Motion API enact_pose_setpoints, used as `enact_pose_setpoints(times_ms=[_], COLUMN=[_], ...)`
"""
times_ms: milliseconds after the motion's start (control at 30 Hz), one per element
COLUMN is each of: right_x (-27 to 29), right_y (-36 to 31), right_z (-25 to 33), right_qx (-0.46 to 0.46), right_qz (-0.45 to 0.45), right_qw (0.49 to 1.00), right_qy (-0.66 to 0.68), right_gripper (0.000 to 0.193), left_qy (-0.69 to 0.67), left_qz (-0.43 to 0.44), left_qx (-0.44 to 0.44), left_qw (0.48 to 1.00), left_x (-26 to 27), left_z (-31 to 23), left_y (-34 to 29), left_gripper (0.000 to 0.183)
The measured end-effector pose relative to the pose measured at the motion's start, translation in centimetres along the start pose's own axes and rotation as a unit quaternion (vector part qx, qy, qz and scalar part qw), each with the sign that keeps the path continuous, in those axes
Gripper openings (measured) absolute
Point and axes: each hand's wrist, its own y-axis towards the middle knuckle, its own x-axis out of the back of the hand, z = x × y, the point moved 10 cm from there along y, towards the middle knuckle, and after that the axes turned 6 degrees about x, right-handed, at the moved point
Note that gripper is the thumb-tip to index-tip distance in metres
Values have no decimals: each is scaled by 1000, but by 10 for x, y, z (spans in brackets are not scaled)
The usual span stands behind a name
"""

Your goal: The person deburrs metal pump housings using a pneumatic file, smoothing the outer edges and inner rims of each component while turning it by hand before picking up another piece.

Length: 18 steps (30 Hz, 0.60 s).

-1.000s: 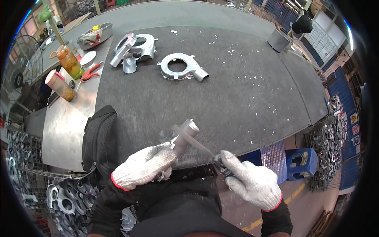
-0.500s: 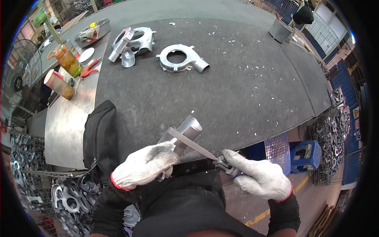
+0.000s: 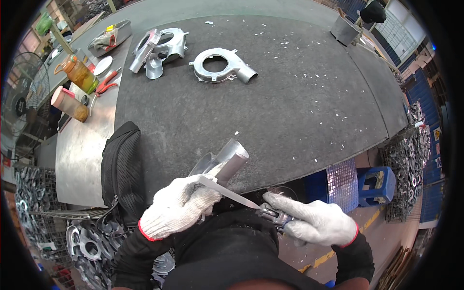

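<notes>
Near the table's front edge, my left hand (image 3: 179, 205), in a white knitted glove with a red cuff, is closed around a silver cast-metal housing (image 3: 231, 162). The tubular spout of this part points up and away, and the glove and my lap hide much of its body. In my right hand (image 3: 321, 222), also gloved, is a flat file (image 3: 237, 197), gripped at a metal holder on its near end. Its blade slants up leftward, with the tip beside my left fingers, just below the spout. Whether blade and metal touch I cannot tell.
Further back on the dark table mat (image 3: 290, 121) stand similar ring-shaped housings (image 3: 215, 65) and scattered metal flakes. A black bag (image 3: 121, 164), red-handled pliers (image 3: 105, 86) and drink bottles (image 3: 79, 75) lie leftward. A blue stool (image 3: 377, 186) and baskets of castings (image 3: 411, 164) are at right.
The file has moved down and toward me, from across the spout's side to below it. My right hand has shifted slightly left. The housing has turned a little in my left hand.
</notes>
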Motion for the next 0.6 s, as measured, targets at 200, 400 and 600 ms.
enact_pose_setpoints(times_ms=[200,400,600], right_x=[7,28,24], right_y=[-2,4,11], right_z=[28,41,38], right_qx=[75,82,85], right_qz=[-226,-304,-234], right_qw=[865,849,879], right_qy=[-441,-425,-408], right_gripper=[62,65,68], left_qy=[116,-68,-186], left_qz=[-71,86,76], left_qx=[-55,-12,28], left_qw=[989,994,979], left_x=[12,-1,6], left_z=[-8,6,18], left_y=[-1,16,19], left_gripper=[45,62,71])
